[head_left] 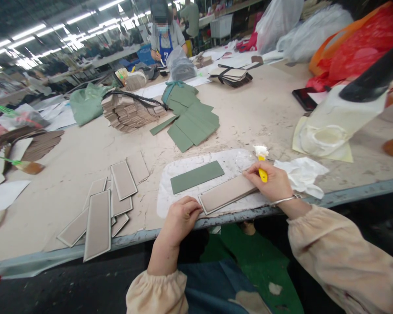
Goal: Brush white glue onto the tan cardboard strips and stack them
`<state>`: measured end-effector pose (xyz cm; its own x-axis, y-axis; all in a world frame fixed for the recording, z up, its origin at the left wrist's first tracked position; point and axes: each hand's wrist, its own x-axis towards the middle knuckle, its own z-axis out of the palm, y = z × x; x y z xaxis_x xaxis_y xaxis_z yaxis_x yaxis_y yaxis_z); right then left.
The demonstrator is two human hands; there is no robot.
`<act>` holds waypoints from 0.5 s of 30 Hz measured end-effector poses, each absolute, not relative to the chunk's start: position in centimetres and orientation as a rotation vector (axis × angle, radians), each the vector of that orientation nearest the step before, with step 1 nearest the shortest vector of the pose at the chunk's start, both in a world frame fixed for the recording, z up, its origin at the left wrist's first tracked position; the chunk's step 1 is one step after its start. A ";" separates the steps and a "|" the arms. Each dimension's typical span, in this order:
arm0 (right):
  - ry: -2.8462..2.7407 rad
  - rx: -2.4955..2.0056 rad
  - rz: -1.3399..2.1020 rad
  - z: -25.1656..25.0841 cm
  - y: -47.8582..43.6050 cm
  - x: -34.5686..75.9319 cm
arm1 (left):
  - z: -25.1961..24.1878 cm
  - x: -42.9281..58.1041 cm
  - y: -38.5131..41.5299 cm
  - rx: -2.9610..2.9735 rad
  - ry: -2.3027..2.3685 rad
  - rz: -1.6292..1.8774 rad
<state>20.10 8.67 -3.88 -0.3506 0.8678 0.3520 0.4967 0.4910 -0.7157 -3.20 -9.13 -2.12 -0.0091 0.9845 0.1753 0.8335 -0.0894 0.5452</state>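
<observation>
A beige rectangular panel with a dark edge [227,192] lies near the table's front edge, on a white sheet [165,198]. My left hand [184,216] is closed at the panel's left end, thumb and fingers pinched on its corner. At the right end, my right hand [271,179] pinches the other corner and also holds a yellow-handled brush [262,169], its white-coated tip pointing away from me. Just beyond the panel, a green rectangular piece [197,176] lies flat on the sheet. Several edged beige panels [98,226] overlap at the left.
Green pieces [193,124] and a tied beige stack [131,111] lie farther back. At the right are crumpled white tissue [303,174], a white container [334,126] and a phone [304,99]. Across the table stands a person [167,41].
</observation>
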 end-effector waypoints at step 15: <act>-2.019 -1.092 0.607 -3.8 8.6 20.1 | -2.0 -3.2 -9.1 2.007 1.871 0.765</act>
